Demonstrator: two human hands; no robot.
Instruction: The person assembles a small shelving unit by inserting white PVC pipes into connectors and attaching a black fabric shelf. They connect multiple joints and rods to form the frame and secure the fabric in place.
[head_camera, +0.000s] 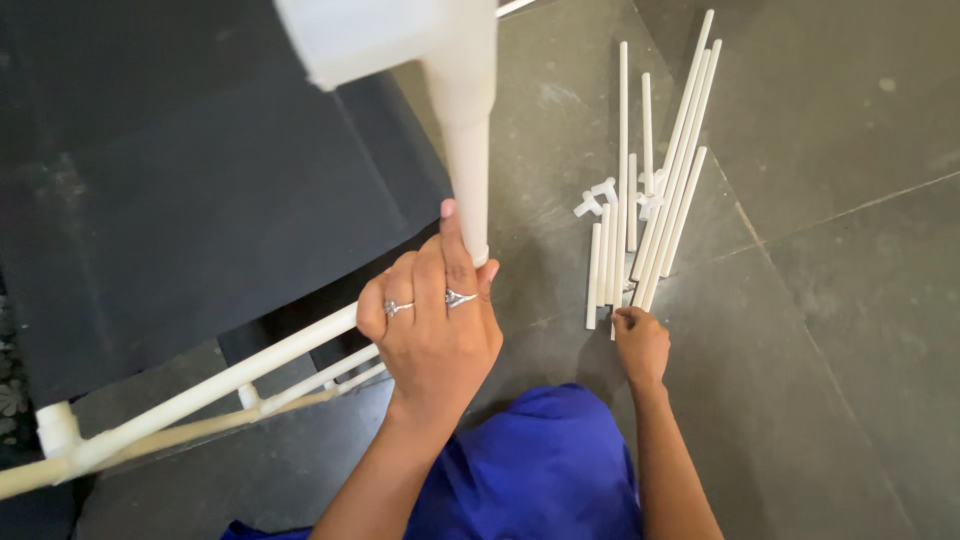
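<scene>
- Left hand (437, 325) of mine is wrapped around the lower end of a white upright pipe (467, 150)
- Right hand (640, 343), right of that pipe, pinches one end among the loose white pipes (655, 190) on the grey floor (850, 300)

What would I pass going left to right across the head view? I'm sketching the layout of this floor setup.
White corner joint → black fabric panel → left hand on the upright white pipe → right hand → loose white pipes → bare grey floor tiles.
</scene>
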